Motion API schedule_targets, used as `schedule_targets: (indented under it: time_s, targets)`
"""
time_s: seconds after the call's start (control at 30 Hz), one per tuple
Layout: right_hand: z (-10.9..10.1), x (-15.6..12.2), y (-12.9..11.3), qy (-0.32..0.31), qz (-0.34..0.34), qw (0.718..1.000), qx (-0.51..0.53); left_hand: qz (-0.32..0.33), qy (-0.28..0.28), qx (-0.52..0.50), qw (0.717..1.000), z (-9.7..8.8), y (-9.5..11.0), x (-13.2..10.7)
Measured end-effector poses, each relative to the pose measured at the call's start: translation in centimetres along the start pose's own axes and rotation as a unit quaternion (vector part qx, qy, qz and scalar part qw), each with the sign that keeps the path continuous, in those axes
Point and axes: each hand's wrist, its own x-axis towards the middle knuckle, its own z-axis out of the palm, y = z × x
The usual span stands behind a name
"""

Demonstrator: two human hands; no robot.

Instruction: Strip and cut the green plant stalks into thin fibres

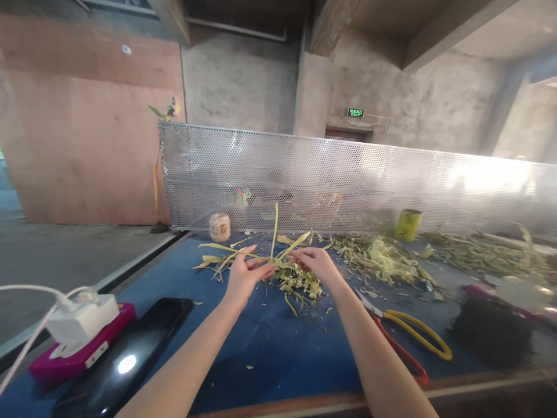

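Between my hands, above the blue tabletop, several pale green plant strips (275, 232) cross at one point and fan outward. My left hand (246, 270) pinches the strips near their crossing, thumb and fingers pressed together. On the other side, my right hand (314, 262) has its fingertips closed at the base of a strip that slants up to the right. Just below and behind the hands lies a small heap of green leafy scraps (300, 284). Longer loose strips (213, 261) lie left of my left hand.
Scissors (385, 316) with one yellow and one red handle lie by my right forearm. At left are a black phone (130, 342) and a magenta power strip (93, 354) with a white charger. A jar (220, 227), a yellow-green can (408, 225) and a plant pile (378, 258) stand before a perforated metal screen (348, 174).
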Motion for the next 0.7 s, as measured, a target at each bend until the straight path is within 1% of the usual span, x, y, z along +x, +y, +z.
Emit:
schedule_targets:
  time_s: [0.13, 0.2, 0.27, 0.4, 0.47, 0.53, 0.63, 0.7]
  targets:
    - [0.4, -0.3, 0.1, -0.047, 0.05, 0.995, 0.072, -0.006, 0.006, 0.003, 1.0, 0.2, 0.2, -0.1]
    - [0.3, -0.5, -0.1, -0.057, 0.052, 0.993, 0.09, -0.007, 0.003, 0.0, 1.0, 0.3, 0.2, -0.1]
    - [0.4, -0.6, -0.2, -0.057, 0.044, 0.993, 0.09, -0.009, 0.003, -0.002, 1.0, 0.3, 0.1, -0.1]
    - [0.6, -0.3, 0.1, -0.033, 0.023, 0.995, 0.091, -0.006, -0.001, 0.0, 1.0, 0.2, 0.0, 0.0]
    - [0.5, -0.1, 0.3, -0.006, 0.02, 0.995, 0.102, -0.001, -0.001, 0.002, 1.0, 0.2, 0.0, 0.0]
    - [0.1, 0.2, 0.4, 0.036, 0.012, 0.992, 0.121, 0.001, 0.002, 0.001, 1.0, 0.1, 0.0, 0.1]
    - [-1.1, 0.7, 0.3, 0.127, -0.03, 0.977, 0.166, 0.002, 0.001, 0.0, 1.0, 0.0, 0.1, 0.1]
    - [-2.5, 1.0, 0.4, 0.209, -0.077, 0.955, 0.195, 0.005, 0.004, 0.001, 1.0, -0.1, 0.1, 0.0]
